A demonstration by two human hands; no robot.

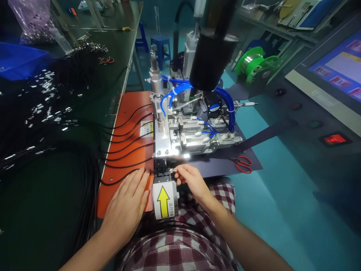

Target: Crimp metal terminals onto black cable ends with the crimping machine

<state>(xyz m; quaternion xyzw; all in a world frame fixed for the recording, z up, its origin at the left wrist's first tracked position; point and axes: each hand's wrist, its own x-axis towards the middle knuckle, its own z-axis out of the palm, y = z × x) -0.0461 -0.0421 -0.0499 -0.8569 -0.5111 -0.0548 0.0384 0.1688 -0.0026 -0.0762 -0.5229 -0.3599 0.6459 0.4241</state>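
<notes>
My left hand [128,199] lies with its fingers stretched out on the orange plate [125,109], fingertips at the nearest black cable [113,183]. That cable runs over a black slotted track [161,177]. At its end, just right of the track, my right hand [190,180] is pinched on the thin wire tip. Several more black cables cross the plate into the metal machine [163,141], which has blue air tubes [180,88]. In front of the track is a white label with a yellow arrow [163,201].
Red-handled scissors [244,164] lie right of the machine on a dark plate. Bundled black cables and a blue bin [22,60] occupy the left table. A control panel with a screen [338,71] stands right, near a green spool [252,64].
</notes>
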